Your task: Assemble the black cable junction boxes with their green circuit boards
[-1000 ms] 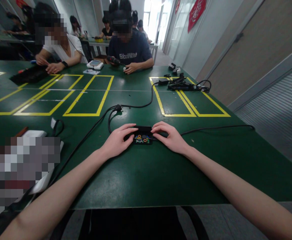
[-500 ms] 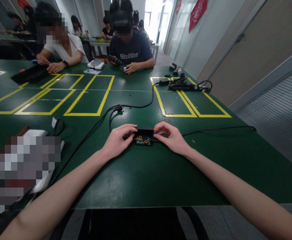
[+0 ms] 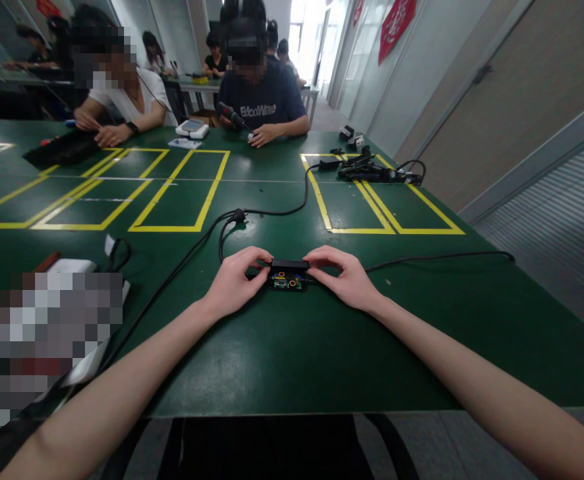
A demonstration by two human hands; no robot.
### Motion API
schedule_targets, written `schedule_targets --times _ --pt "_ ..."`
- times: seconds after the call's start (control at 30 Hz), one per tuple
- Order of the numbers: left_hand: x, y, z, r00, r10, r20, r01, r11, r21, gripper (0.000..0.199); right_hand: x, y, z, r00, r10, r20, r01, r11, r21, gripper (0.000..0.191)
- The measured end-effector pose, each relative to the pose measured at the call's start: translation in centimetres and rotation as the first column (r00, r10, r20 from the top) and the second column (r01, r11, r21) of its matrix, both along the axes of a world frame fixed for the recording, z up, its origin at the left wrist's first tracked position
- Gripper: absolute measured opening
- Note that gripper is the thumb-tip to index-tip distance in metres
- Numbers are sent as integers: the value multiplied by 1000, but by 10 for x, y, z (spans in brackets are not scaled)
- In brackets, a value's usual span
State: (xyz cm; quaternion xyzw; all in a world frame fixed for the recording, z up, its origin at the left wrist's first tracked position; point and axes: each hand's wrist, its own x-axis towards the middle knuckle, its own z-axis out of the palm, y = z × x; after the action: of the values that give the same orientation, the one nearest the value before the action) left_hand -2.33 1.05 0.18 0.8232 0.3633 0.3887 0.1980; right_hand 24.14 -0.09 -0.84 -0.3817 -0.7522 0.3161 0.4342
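Note:
In the middle of the green table (image 3: pixel 232 360) lies an opened power adapter with its circuit board (image 3: pixel 286 283) showing, copper-coloured coils on it. A black adapter cover (image 3: pixel 290 265) is tilted above the board's far side. My left hand (image 3: pixel 237 279) pinches the cover's left end, and my right hand (image 3: pixel 343 277) pinches its right end. A black cable (image 3: pixel 432 257) runs from beneath my right hand toward the table's right side. My fingertips hide both ends of the cover.
A long black cord with a plug (image 3: pixel 238 215) crosses the table beyond my left hand. Bundled black cables (image 3: pixel 375 172) lie at the far right among yellow tape outlines. A pixelated pile (image 3: pixel 55 333) sits at my left. Two people work across the table, one holding a power screwdriver (image 3: pixel 233 116).
The cover has tipped down toward me over the board, held by both hands. My right fingers have shifted slightly left. The board has barely moved.

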Motion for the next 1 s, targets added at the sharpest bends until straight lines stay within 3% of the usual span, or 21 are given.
schedule_targets --times 0.2,0.47,0.77,1.0 --pt "0 -2 -1 1000 -9 -20 9 1000 -14 16 1 -1 -1 998 58 -27 -60 997 -51 15" --pt "-1 0 0 996 -85 6 85 996 -10 24 4 -1 4 968 119 222 -162 969 186 17" --pt "-3 0 2 961 -216 -175 220 975 5 33 2 -3 1 944 139 300 -213 950 228 26" --pt "1 6 -5 962 -188 -196 193 981 8 26 0 -4 -2 917 104 385 -206 950 235 39"
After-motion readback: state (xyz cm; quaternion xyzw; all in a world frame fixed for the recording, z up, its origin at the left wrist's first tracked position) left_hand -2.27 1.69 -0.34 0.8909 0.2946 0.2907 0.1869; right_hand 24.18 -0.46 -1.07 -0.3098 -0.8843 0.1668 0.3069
